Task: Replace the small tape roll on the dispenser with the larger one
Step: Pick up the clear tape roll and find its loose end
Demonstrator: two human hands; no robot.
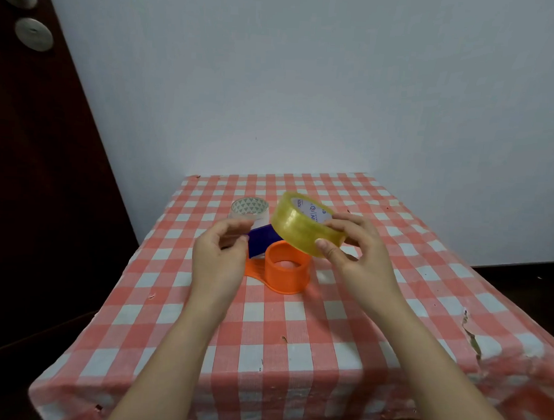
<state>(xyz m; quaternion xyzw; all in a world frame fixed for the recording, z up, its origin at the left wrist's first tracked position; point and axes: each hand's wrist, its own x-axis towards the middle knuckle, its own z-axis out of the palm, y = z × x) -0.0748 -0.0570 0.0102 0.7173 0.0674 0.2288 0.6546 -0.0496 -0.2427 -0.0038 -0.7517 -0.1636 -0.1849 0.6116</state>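
Note:
My right hand (351, 245) grips a large yellowish tape roll (300, 224), tilted, in the air just above the orange dispenser (287, 271). The dispenser lies on the checked tablecloth with its round hub bare and a blue part (261, 242) at its far left side. My left hand (218, 255) hovers to the left of the dispenser, thumb and fingers pinched together near the blue part; whether they hold a clear tape end is unclear. A small clear tape roll (249, 210) stands on the table behind my left hand.
The table (295, 332) is small, covered in a red-and-white checked cloth, pushed against a white wall. A dark wooden door (31, 164) stands at the left. The cloth hangs over the table's edges.

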